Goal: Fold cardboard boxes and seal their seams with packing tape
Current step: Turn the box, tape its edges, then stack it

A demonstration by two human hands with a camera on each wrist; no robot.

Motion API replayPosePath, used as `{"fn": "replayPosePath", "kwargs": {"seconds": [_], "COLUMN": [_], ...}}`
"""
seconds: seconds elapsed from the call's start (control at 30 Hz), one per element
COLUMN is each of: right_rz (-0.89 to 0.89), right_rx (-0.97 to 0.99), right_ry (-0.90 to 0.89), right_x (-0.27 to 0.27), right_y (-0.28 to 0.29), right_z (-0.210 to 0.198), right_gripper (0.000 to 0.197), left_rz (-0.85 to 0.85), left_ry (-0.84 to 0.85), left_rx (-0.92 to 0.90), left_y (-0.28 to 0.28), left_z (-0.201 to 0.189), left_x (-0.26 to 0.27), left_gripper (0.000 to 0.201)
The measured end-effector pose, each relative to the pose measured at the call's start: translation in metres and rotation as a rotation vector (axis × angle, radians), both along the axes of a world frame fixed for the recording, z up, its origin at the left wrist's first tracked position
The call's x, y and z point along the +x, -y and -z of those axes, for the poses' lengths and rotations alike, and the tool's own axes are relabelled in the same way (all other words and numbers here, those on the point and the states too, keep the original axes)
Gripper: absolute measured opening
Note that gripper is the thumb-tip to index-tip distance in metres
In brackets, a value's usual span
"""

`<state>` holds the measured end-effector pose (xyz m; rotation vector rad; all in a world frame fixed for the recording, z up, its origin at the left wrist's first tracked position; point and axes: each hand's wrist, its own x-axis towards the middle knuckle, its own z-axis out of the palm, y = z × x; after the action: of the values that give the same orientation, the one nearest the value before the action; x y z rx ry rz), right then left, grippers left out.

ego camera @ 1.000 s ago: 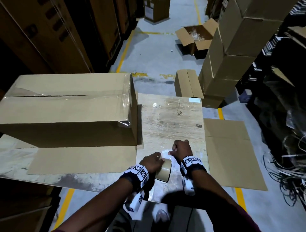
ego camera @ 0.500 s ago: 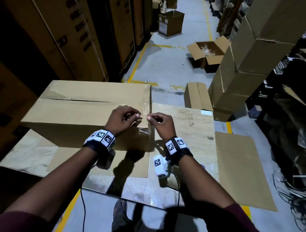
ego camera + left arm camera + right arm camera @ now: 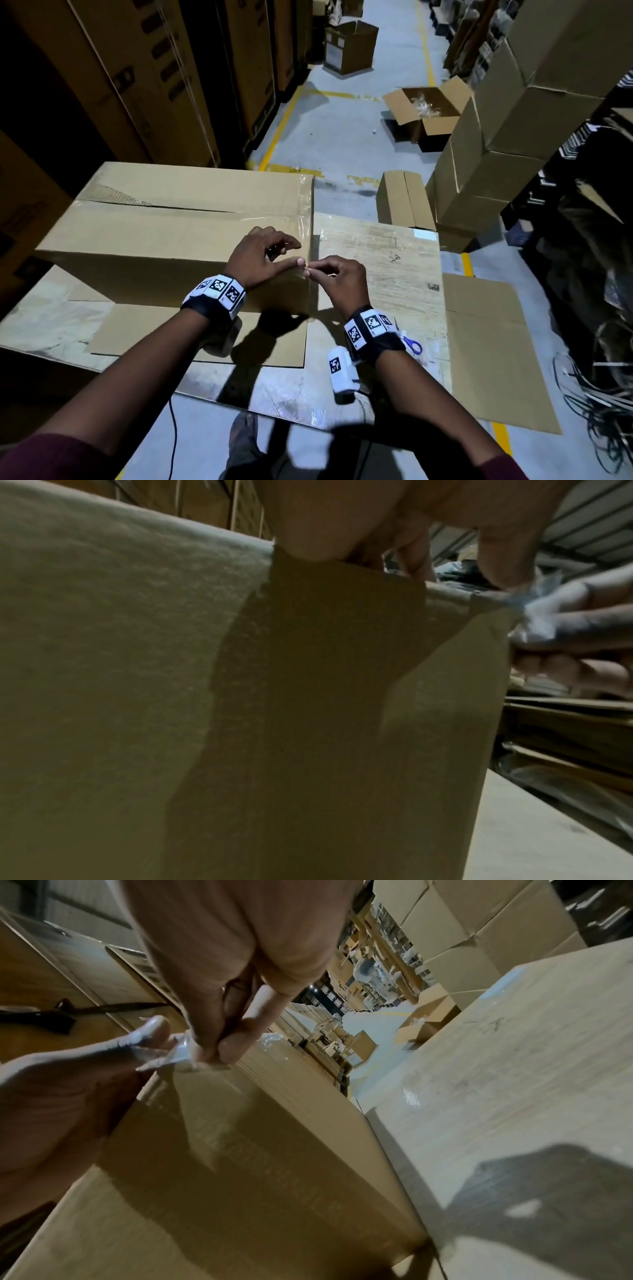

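1. Folded cardboard box [image 3: 164,240] sits on left part of a worktable [image 3: 387,260], top seam under clear packing tape [image 3: 301,219] that runs to its right end & down the corner.
2. Left hand [image 3: 263,260] rests at the box's near right top corner, fingers curled, thumb stretched along the edge; thumb tip meets the tape's crumpled loose end [image 3: 534,610].
3. Right hand [image 3: 337,281] is just beside it, off the box's right end, thumb & forefinger pinching that same bit of tape [image 3: 178,1053]. Hands nearly touch at the fingertips.
4. Flat cardboard sheet [image 3: 205,339] lies under box; blue-handled scissors [image 3: 411,344] by right wrist.
5. Bkgd: open box [image 3: 428,113] on floor, stacked cartons [image 3: 513,120] at right.
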<state>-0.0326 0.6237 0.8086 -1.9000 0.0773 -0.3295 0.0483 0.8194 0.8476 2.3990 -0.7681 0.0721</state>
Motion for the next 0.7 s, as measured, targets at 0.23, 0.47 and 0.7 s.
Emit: {"fn": "replayPosePath", "kwargs": {"seconds": [0.23,0.47,0.7], "right_rz": [-0.138,-0.06,-0.351], "right_rx": [-0.258,-0.456,-1.008], "right_ry": [-0.105,0.167,-0.141], "right_x": [0.011,0.06,0.185], "right_y": [0.005,0.033,0.0], "right_z": [-0.003,-0.038,-0.071], "right_gripper": [0.009,0.028,0.108], "left_rz": [-0.064,0.007,-0.016], "left_ry": [0.235,0.252,0.314], "left_rx": [0.281,0.328,0.361], "left_y": [0.008,0.002,-0.022], "left_z": [0.01,0.009,0.008], "left_x": [-0.008,-0.007,-0.004], "left_gripper": [0.07,0.074,0.066]}}
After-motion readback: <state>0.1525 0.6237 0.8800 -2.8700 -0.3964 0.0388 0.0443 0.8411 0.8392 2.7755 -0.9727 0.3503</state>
